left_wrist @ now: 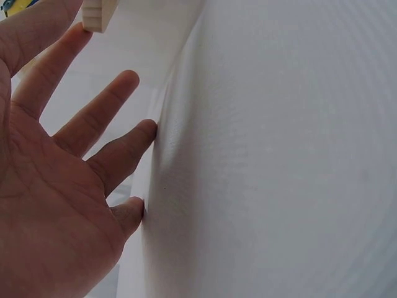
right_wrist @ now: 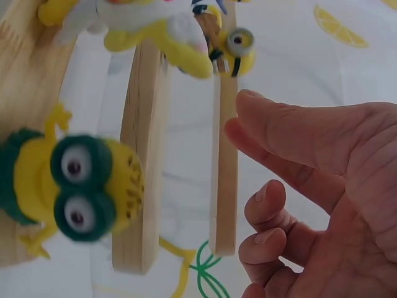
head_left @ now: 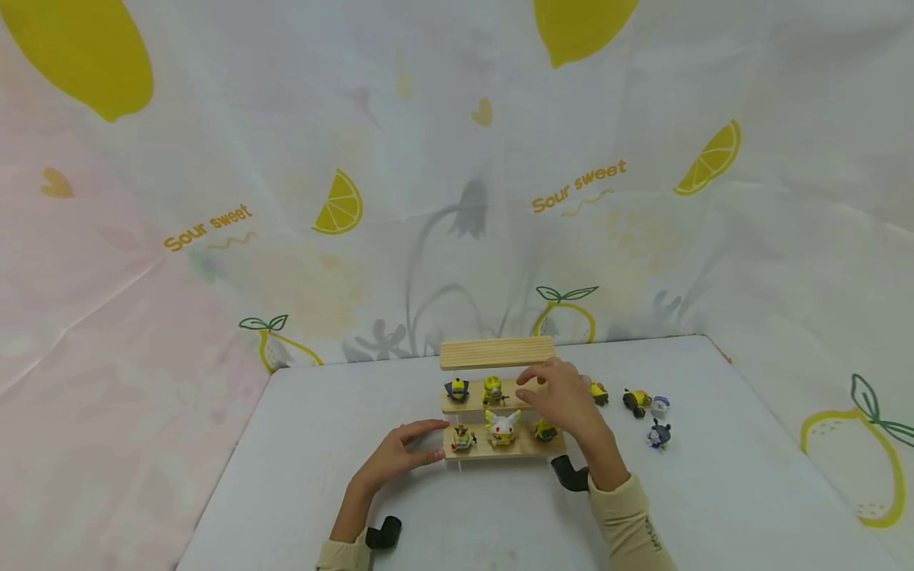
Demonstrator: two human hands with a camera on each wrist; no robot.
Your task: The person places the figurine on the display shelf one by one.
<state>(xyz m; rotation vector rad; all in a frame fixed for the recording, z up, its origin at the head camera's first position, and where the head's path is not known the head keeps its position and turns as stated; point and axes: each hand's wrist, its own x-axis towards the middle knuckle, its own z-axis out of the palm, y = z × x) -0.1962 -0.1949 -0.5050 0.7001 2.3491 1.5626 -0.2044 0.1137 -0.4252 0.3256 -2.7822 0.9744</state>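
The left hand [head_left: 405, 450], grip released, touches the three-tiered wooden shelf [head_left: 497, 354]; the right hand [head_left: 567, 399], loosely curled, grip released, is near a Minion figurine [head_left: 493, 387].

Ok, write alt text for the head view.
A person's left hand and right hand are at opposite ends of a three-tier wooden shelf holding small toy figures; more toys sit to its right on a white table.

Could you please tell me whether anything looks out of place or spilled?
Nothing stands out: small, mostly yellow toy figures sit on the tiered pale wooden shelf, others beside it; no spill shows on the white tabletop.
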